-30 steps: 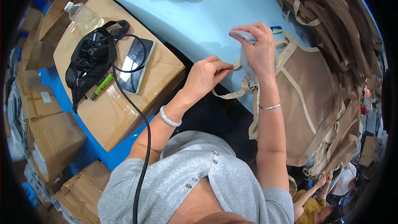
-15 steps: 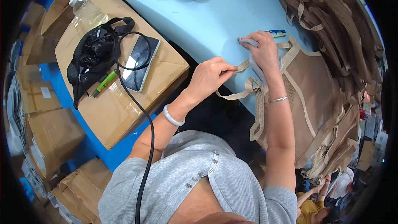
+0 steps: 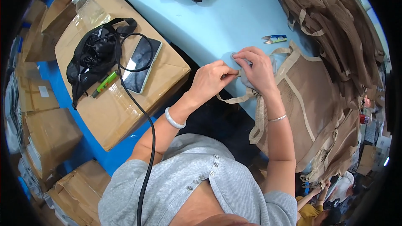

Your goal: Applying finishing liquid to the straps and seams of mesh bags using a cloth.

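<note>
Your left hand [image 3: 211, 80] pinches the beige strap [image 3: 235, 99] between thumb and forefinger, just beside your right hand [image 3: 258, 70], whose thumb and fingers grasp a grey cloth [image 3: 247, 82] near the edge of the light blue table [image 3: 201, 27]. The brown mesh bag [image 3: 312, 94] lies to the right of your right forearm, partly on the table. The snips [image 3: 276, 39] rest on the table beyond your right hand, blades apart, near a pile of brown bags [image 3: 328, 19].
</note>
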`<state>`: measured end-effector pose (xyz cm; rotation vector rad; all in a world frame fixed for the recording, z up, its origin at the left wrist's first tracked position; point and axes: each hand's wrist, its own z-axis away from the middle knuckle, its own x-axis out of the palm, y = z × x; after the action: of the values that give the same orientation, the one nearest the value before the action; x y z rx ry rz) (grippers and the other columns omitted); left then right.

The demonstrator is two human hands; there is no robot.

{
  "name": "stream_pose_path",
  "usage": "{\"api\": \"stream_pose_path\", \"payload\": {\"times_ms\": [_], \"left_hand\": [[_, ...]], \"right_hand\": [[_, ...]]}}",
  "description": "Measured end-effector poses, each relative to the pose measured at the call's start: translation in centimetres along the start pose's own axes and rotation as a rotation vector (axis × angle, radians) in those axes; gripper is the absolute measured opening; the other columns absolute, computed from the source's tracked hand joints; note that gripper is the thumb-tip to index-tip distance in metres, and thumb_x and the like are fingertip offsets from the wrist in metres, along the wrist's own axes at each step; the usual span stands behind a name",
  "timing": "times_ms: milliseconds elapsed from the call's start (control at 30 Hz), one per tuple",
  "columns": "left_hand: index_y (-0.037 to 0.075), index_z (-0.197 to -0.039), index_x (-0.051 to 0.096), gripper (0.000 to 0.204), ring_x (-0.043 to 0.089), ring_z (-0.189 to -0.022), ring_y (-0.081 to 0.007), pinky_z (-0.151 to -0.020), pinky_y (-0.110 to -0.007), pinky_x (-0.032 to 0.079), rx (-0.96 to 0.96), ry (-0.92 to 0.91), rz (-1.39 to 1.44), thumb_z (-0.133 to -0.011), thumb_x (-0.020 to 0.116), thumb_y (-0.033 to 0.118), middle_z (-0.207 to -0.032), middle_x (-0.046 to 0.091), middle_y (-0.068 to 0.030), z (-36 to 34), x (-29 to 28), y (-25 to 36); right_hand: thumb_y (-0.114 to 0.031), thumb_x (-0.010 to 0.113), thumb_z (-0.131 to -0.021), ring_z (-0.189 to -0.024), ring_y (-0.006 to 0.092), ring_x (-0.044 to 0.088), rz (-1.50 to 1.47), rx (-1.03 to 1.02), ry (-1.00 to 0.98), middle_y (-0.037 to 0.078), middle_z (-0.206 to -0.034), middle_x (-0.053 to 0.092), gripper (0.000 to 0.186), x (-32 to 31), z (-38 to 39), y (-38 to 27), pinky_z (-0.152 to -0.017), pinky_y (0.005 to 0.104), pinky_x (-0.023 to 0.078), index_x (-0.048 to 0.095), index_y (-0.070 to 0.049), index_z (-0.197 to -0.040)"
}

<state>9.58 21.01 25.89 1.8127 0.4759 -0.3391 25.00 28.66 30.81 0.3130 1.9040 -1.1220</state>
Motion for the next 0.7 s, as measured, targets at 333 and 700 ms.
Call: {"api": "stream_pose_path", "payload": {"times_ms": [333, 700], "left_hand": [[0.011, -0.089, 0.076, 0.01, 0.063, -0.065, -0.0261, -0.059, -0.036, 0.05, -0.009, 0.006, 0.001, -0.08, 0.071, 0.014, -0.076, 0.064, -0.0074, -0.2, 0.2, 0.0], [0.01, -0.094, 0.075, 0.015, 0.06, -0.061, -0.0202, -0.057, -0.031, 0.048, 0.06, 0.021, -0.014, -0.079, 0.073, 0.012, -0.074, 0.062, -0.0079, -0.3, 0.3, -0.4]], "right_hand": [[-0.003, 0.065, -0.081, -0.082, 0.033, 0.061, 0.104, -0.023, 0.137, 0.013, -0.081, 0.061, 0.005, 1.9, -4.5, 2.3, -0.074, 0.0418, 0.049, 0.07, -0.005, -0.081], [-0.011, 0.056, -0.093, -0.082, 0.0219, 0.063, -0.104, 0.328, 0.132, 0.01, -0.092, 0.066, 0.019, -3.5, -3.2, 2.5, -0.076, 0.0319, 0.051, 0.066, -0.006, -0.109]]}}
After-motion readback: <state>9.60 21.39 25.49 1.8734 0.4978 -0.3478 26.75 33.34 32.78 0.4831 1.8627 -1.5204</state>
